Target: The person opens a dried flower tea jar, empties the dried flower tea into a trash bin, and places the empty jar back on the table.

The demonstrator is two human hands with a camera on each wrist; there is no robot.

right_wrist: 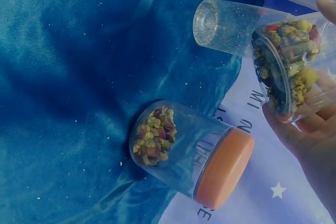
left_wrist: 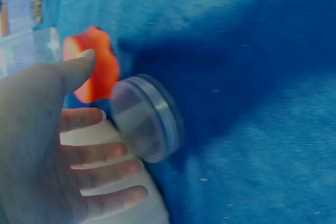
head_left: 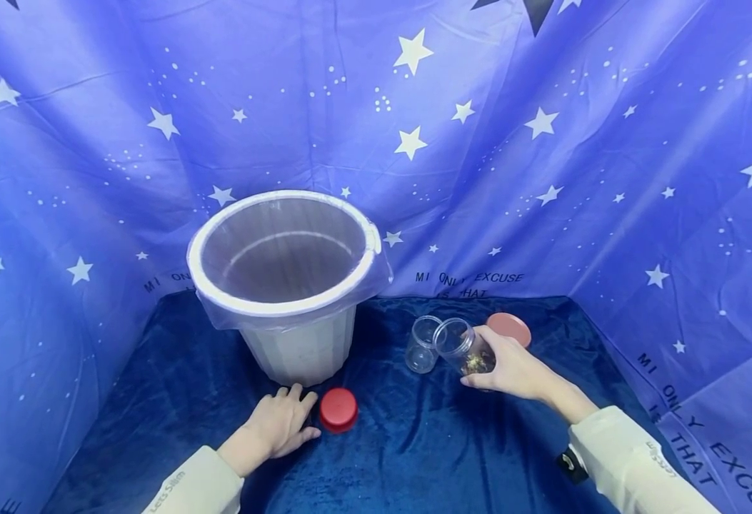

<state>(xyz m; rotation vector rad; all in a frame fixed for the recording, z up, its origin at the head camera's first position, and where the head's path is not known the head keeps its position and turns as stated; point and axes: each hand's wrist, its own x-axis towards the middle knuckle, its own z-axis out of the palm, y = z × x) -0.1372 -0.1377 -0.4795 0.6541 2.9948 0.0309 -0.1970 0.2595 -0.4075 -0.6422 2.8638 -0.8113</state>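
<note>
Head view: the right hand [head_left: 510, 368] grips a clear plastic jar holding dried flowers [head_left: 464, 348], fingers curled round its lower body. The jar is tilted — its long axis slants up and to the left, open mouth toward an empty clear plastic jar [head_left: 422, 345] standing upright just beside it, the two rims close or touching (which, the view does not settle). The right hand is much the nearer to both jars; the left hand is well apart from them.

The left hand [head_left: 281, 422] rests palm-down on the dark blue velvet cloth [head_left: 414, 457], fingers straight and spread, holding nothing, just beside a round red plastic lid [head_left: 339, 410] and near the foot of a white plastic bucket lined with a clear bag [head_left: 286, 285].

A third clear jar with a salmon-pink lid [right_wrist: 189, 153] — dried flowers inside — stands behind the right hand; in the head view only its lid shows.

Left-wrist view: blurred; the lid's surface is hard to read.
</note>
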